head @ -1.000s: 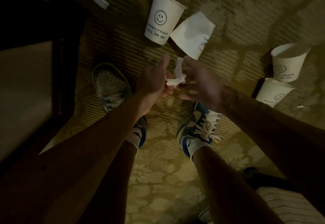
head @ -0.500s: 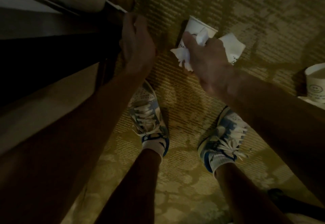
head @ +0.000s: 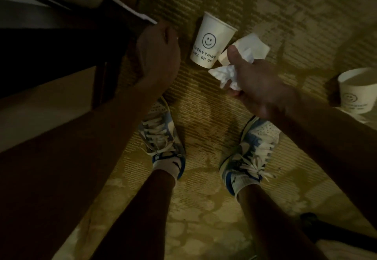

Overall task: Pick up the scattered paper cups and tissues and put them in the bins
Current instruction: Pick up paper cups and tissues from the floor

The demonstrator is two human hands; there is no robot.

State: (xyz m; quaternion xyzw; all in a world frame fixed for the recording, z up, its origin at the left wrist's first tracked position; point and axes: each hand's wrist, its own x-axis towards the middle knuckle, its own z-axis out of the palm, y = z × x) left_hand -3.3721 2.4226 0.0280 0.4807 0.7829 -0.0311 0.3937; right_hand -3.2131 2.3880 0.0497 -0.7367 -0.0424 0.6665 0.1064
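1. While the person stands on the patterned carpet (head: 204, 106), both forearms reach forward and down over the shoes (head: 163, 139).
2. Right hand (head: 259, 84): back faces the camera, thumb points up, and the fingers are curled round a crumpled tissue (head: 225, 75). The tissue sticks out on the hand's left side, held above the carpet.
3. Left hand (head: 158, 53): knuckles up, fingers curled down at the edge of dark furniture (head: 61, 51). Can't tell if it grips anything.
4. A smiley cup (head: 212, 41) is on the carpet between the two hands, touched by neither.
5. A flat tissue (head: 254, 44) lies just right of that cup, partly hidden by the right thumb.
6. A second cup (head: 357, 90) sits at the far right edge, well apart from the right hand.
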